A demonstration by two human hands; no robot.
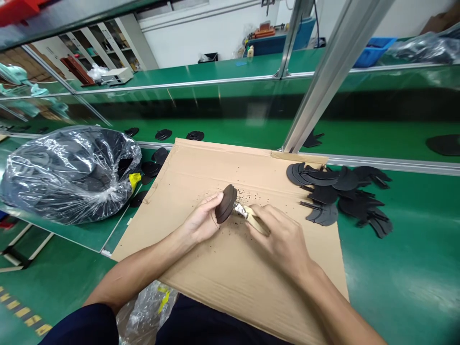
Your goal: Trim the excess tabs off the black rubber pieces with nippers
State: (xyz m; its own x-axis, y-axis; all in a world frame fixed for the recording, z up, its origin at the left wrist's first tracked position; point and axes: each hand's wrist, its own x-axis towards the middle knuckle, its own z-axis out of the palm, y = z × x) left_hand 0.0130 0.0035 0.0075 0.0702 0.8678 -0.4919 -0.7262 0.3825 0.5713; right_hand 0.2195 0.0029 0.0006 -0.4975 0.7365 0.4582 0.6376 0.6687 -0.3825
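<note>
My left hand [201, 221] is closed around a small stack of dark round rubber pieces [226, 203], held on edge just above a cardboard sheet [230, 268]. My right hand [282, 238] grips a small knife with a pale handle [251, 216], its metal tip touching the stack's edge. Tiny dark trimmings lie scattered on the cardboard around the stack.
A pile of flat black fan-shaped parts [339, 194] lies to the right on the green bench. A clear plastic bag full of black parts [70, 172] sits at the left. More black pieces [163, 134] lie on the belt behind. An aluminium post [323, 81] rises behind the cardboard.
</note>
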